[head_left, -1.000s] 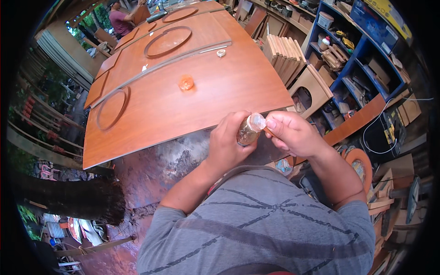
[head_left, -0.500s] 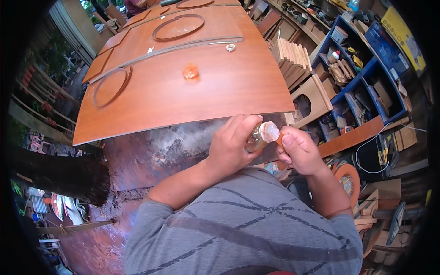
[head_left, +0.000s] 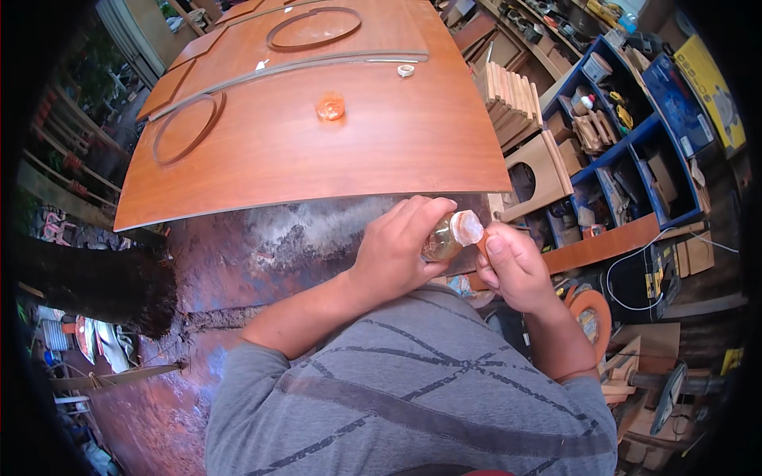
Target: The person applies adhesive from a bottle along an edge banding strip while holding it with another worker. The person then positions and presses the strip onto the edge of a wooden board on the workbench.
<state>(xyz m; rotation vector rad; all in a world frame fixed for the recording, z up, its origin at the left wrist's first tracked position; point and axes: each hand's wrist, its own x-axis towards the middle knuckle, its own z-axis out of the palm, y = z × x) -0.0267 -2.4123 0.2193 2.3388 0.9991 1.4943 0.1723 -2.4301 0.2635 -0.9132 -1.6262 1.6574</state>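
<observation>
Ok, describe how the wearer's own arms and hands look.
The left hand and right hand are bare and ungloved. Both forearms are uncovered below the short grey sleeves of a T-shirt with darker stripes across its front.

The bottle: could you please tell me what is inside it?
The bottle looks yellowish through its clear side; the left hand covers part of it, so any contents cannot be identified.

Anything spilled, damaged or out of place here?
The reddish floor has a pale grey blotch below the near edge of the brown panel; stain or wear, I can't tell. The bottle in the left hand tilts toward the right hand, but no spill shows.
</observation>
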